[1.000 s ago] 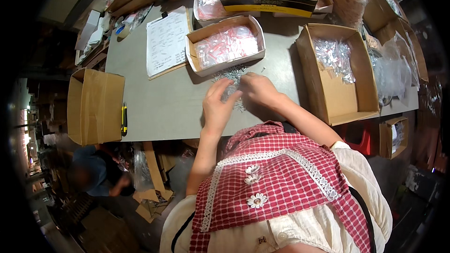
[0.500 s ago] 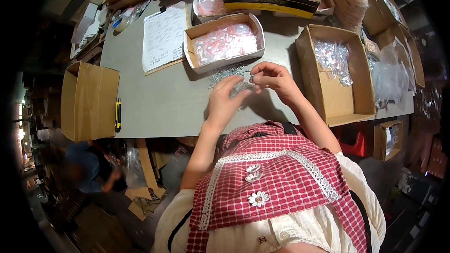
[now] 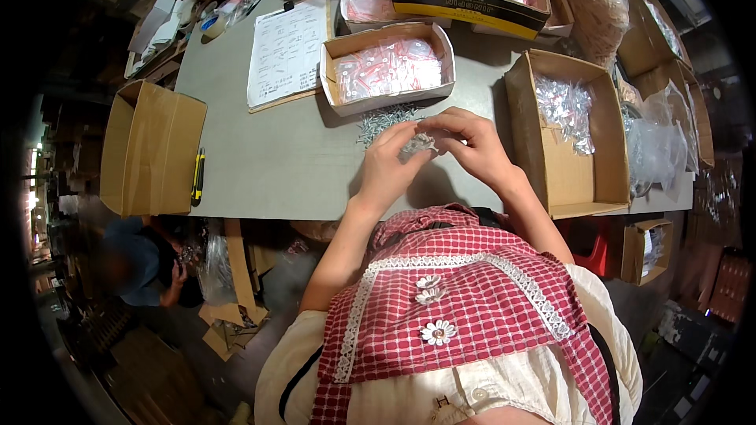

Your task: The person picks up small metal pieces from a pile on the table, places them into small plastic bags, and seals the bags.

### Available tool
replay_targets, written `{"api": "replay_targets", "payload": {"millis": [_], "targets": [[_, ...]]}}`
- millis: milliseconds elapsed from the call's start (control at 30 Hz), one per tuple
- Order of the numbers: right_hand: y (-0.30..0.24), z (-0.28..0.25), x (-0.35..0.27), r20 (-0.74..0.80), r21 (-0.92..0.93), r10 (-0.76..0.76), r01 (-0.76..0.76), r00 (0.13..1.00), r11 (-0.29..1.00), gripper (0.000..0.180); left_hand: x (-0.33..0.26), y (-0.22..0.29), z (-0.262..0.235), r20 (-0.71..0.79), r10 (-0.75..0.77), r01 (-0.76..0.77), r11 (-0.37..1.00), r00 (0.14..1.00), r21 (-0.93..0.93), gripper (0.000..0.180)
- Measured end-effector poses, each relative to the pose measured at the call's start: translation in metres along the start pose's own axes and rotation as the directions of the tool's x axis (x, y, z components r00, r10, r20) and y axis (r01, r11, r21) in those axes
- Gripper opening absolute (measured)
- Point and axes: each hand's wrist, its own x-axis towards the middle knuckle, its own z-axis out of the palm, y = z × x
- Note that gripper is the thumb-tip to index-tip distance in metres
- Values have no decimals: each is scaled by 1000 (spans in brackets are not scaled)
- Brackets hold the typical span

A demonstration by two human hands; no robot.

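Note:
A small clear plastic bag with shiny bits showing through it is held over the table, between my two hands. Thumb and fingers of my left hand are closed on its left side. My right hand bends over from the other side, its thumb and fingertips closed at the bag's right edge; the fingertips are partly hidden. Just beyond my left fingers lies a loose heap of silvery screws. Behind the heap stands a white open box full of small red-edged clear bags.
An open cardboard box with filled bags stands at right, another cardboard box at left beside a yellow-black utility knife. A clipboard with a paper sheet lies behind. More boxes line the back. A person is lower left.
My right hand has come in closer to my left, and its fingers now reach over the bag. More of the screw heap shows. The whole view has shifted slightly.

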Motion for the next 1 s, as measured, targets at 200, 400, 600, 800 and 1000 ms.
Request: {"api": "replay_targets", "payload": {"millis": [200, 400, 600, 800, 1000], "targets": [[-2, -13, -1, -67, -200, -55, 40, 996, 979, 27, -1, -1, 0, 0, 8, -8, 997, 1000, -80, 41], [-9, -14, -4, 100, -167, -152, 167, 983, 972, 25, -5, -3, -3, 107, -74, 104, 946, 991, -308, 41], [-23, -18, -4, 150, -153, -196, 219, 969, 964, 21, -7, -3, -9, 345, -204, 382, 704, 916, -598, 42], [-25, -18, -5, 160, -230, -237, 270, 958, 935, 15, -6, 5, -20, 434, -178, 437, 646, 883, -625, 42], [-37, -19, -5, 164, -131, -252, 274, 954, 953, 13, -8, 2, -27, 459, -194, 477, 593, 867, -649, 44]]}}
